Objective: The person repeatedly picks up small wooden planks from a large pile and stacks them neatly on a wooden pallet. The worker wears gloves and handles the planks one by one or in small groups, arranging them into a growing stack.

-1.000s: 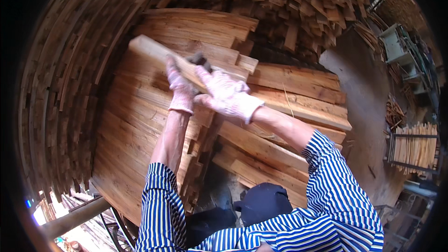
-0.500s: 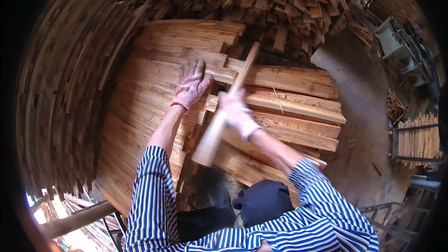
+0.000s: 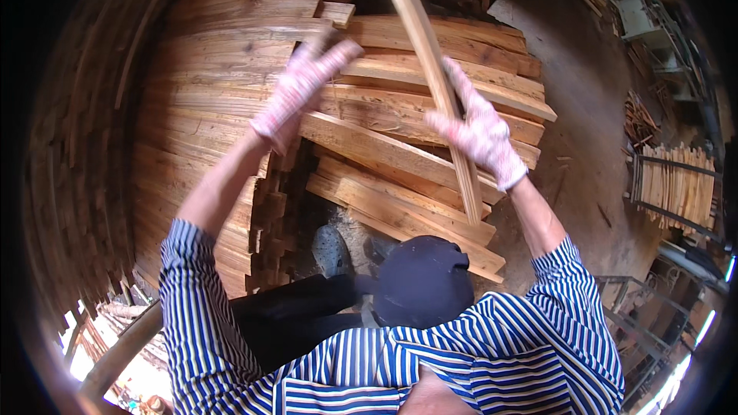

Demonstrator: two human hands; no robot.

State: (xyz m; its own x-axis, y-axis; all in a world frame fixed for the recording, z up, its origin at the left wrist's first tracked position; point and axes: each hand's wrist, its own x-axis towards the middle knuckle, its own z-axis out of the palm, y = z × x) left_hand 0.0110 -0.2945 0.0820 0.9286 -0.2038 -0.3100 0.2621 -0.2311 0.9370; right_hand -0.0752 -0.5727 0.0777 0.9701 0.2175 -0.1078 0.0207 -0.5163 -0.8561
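My right hand [image 3: 480, 137], in a pink-and-white knit glove, grips a long, narrow wooden slat [image 3: 416, 27]. Its thumb lies on one side of the slat and its stretched fingers on the other. The slat slants over the boards, its far end beyond the top edge of the view. My left hand [image 3: 301, 91], gloved alike and blurred by motion, is open with fingers stretched, over the edge of the stacked boards. Below and right of it lie loose planks [image 3: 384, 146], side by side at a slant.
A broad stack of boards [image 3: 207, 69] with stepped ends fills the left and middle. Tall piles of slats [image 3: 69, 131] stand at the far left. A bundle of slats in a dark frame [image 3: 676, 184] stands right, across the concrete floor [image 3: 576, 138]. A dark blue rounded thing [image 3: 423, 280] is near my chest.
My right hand has moved right with the slat, which now tilts the other way. My left hand has shifted slightly up from the boards. The view has moved, so the stack sits higher and further left.
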